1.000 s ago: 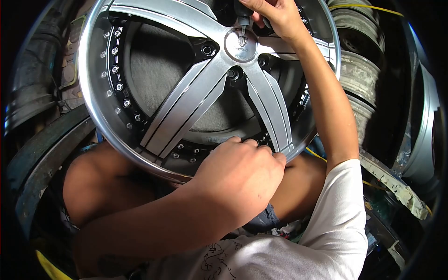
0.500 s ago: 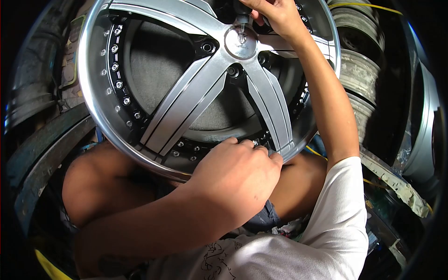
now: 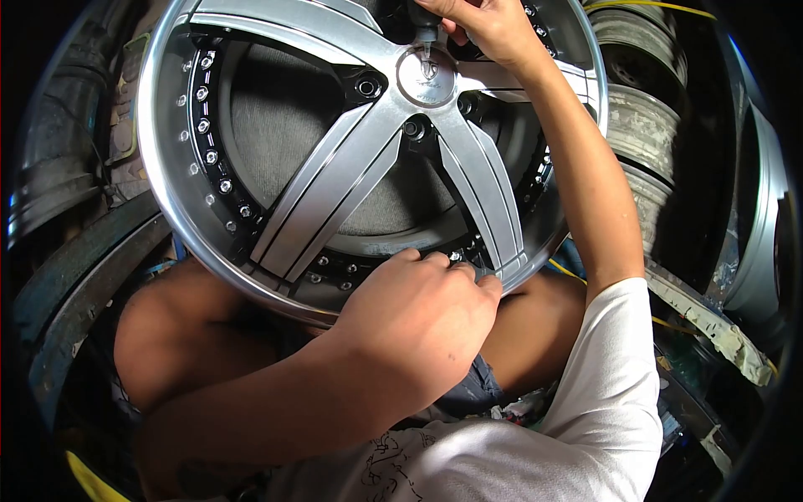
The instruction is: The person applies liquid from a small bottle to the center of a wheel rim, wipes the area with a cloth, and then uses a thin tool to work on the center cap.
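Note:
A silver car wheel rim [image 3: 335, 192] with broad spokes rests tilted across the person's lap. Small bolts [image 3: 212, 157] line its black inner ring, and a round centre cap [image 3: 427, 79] bears a small emblem. My right hand [image 3: 493, 32], at the top, is closed around a dark handheld tool [image 3: 424, 35]. Its narrow tip points down at the cap; most of the body is hidden or in shadow. My left hand [image 3: 427, 305] lies over the lower edge of the rim, fingers curled in by the bolts. The fingertips are hidden.
Worn steel wheels [image 3: 640, 125] are stacked at the right. Another shiny rim [image 3: 757, 226] stands farther right. Curved metal pieces [image 3: 92, 259] lie to the left. A yellow cord [image 3: 652, 7] runs along the upper right.
The wheel and the tool appear shifted very slightly left in the view. Both hands keep nearly the same places and grips.

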The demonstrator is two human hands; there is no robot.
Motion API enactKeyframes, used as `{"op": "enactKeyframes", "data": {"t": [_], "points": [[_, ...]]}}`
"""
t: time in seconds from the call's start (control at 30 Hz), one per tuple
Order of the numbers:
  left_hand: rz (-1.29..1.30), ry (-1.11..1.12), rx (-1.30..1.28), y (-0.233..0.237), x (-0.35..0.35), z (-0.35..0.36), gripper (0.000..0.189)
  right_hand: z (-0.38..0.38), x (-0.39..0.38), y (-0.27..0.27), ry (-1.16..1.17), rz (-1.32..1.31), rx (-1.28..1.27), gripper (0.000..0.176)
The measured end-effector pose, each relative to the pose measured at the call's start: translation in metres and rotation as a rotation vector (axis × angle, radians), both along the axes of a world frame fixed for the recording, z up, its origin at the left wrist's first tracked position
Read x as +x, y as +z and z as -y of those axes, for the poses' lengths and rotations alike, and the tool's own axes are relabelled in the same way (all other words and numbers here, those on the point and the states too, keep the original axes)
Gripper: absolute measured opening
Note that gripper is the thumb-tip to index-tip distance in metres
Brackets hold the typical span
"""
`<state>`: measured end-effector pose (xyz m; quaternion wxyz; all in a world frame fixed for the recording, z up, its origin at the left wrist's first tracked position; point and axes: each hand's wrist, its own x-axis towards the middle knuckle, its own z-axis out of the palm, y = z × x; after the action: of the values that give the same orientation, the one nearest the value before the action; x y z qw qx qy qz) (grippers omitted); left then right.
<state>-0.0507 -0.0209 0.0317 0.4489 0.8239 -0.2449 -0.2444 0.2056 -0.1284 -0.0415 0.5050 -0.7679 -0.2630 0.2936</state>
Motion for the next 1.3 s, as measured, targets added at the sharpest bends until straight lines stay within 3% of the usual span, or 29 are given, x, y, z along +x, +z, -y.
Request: {"op": "enactKeyframes", "data": {"t": [1.3], "points": [[0.03, -0.008, 0.011, 0.0006, -0.0043, 0.0005, 0.017, -0.0001, 0.0017, -0.0053, -0.024, 0.034, -0.051, 0.029]]}}
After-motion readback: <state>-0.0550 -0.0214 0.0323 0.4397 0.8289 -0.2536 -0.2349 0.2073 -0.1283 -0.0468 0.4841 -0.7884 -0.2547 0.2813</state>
